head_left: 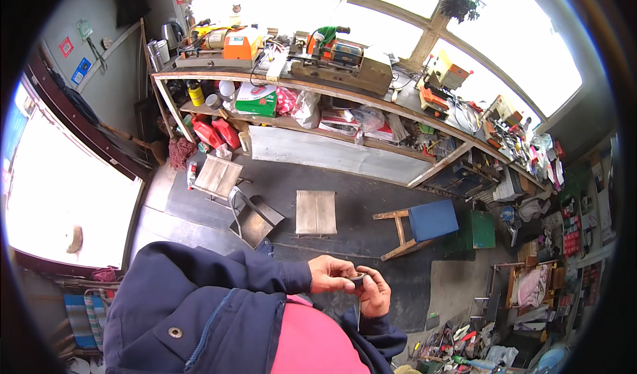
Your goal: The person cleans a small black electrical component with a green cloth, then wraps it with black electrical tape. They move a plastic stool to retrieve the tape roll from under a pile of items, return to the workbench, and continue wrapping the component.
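In front of my chest, my left hand (331, 274) and my right hand (375, 294) come together around a small dark roll of tape (358, 280). My left thumb and fingers pinch its left side. On the other side, the fingers of my right hand curl against it. The roll is ring-shaped, with a paler inside; a loose end cannot be made out. Both arms wear dark blue sleeves.
Beyond my hands stand a wooden-topped stool (316, 213), a metal bin with a handle (257, 221), another stool (218, 176) and a tipped blue-seated stool (432, 221). A long workbench (279, 79) carries machines under the windows. Tools clutter the floor (458, 344) at lower right.
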{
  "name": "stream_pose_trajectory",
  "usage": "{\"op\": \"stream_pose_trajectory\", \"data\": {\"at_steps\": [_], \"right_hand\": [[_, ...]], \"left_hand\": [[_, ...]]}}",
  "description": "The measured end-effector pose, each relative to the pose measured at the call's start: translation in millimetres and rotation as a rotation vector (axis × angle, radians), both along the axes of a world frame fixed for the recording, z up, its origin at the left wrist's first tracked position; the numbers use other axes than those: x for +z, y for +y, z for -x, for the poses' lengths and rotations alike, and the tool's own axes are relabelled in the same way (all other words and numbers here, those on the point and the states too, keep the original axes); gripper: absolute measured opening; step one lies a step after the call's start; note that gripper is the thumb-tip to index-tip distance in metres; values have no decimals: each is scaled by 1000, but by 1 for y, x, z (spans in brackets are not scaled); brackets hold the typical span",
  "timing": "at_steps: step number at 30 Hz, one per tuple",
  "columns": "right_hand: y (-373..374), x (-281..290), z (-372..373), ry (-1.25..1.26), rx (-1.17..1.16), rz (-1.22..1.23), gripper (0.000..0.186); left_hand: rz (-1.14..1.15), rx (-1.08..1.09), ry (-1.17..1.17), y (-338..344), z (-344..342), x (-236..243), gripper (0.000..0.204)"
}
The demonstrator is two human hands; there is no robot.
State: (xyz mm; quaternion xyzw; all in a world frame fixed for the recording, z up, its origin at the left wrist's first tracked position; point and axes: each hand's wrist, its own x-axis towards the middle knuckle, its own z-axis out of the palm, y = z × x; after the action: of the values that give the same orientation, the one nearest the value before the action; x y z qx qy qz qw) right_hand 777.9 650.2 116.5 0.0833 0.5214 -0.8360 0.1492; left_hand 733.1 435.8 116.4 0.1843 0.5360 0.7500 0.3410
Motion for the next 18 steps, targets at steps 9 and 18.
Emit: {"op": "stream_pose_trajectory", "data": {"at_steps": [9,18], "right_hand": [[54,7,93,122,96,-34,36],[78,31,216,279,217,-242,33]], "left_hand": [[-23,-10,25,43,84,7,29],[-132,28,47,73,203,1,27]]}}
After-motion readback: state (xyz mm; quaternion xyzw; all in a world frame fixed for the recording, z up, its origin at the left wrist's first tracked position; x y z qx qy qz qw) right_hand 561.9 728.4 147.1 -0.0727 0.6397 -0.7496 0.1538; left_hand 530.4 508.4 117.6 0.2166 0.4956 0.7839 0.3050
